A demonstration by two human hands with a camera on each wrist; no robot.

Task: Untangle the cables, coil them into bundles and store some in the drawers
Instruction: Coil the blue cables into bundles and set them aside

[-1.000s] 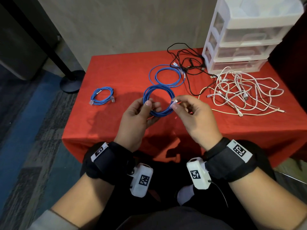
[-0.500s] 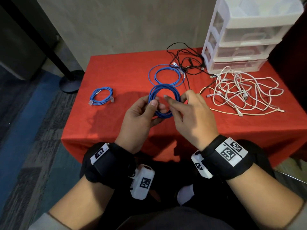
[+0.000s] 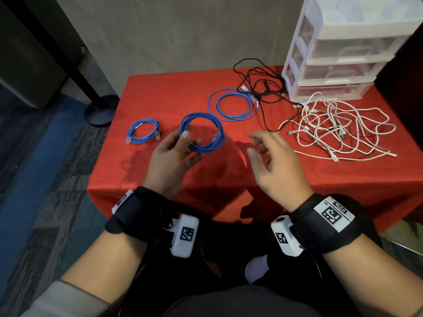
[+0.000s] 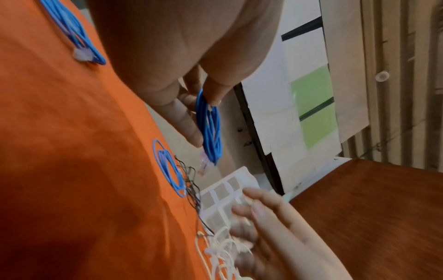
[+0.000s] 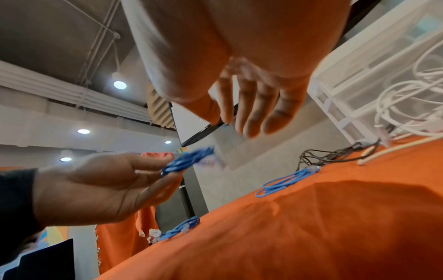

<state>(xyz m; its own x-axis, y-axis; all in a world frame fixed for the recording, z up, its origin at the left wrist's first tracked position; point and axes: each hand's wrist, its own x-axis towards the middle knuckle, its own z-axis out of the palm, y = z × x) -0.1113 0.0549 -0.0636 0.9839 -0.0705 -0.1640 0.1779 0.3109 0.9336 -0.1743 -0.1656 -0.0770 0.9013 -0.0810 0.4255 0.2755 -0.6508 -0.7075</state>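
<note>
Red cloth covers the table, with grey wall behind it. At the centre of it all, the left hand pinches a coiled blue cable between thumb and fingers, holding the ring up over the cloth; the left wrist view shows the loops gripped edge-on with a clear plug dangling below. Off to the side, the right hand hovers free, fingers loosely spread and holding nothing, apart from the coil. Moving outward: a small blue bundle lies flat to the left of the held coil, and a wider blue coil lies just beyond it, farther back on the table. Right behind that one, a black cable tangle sprawls, touching the wide coil's plug ends and running up against the white drawer unit at the back right corner. In front of those drawers, a heap of white cables spreads in loose knots, crowding the space before the bottom drawer, just beyond the right hand's fingertips. All drawers look pushed in.
</note>
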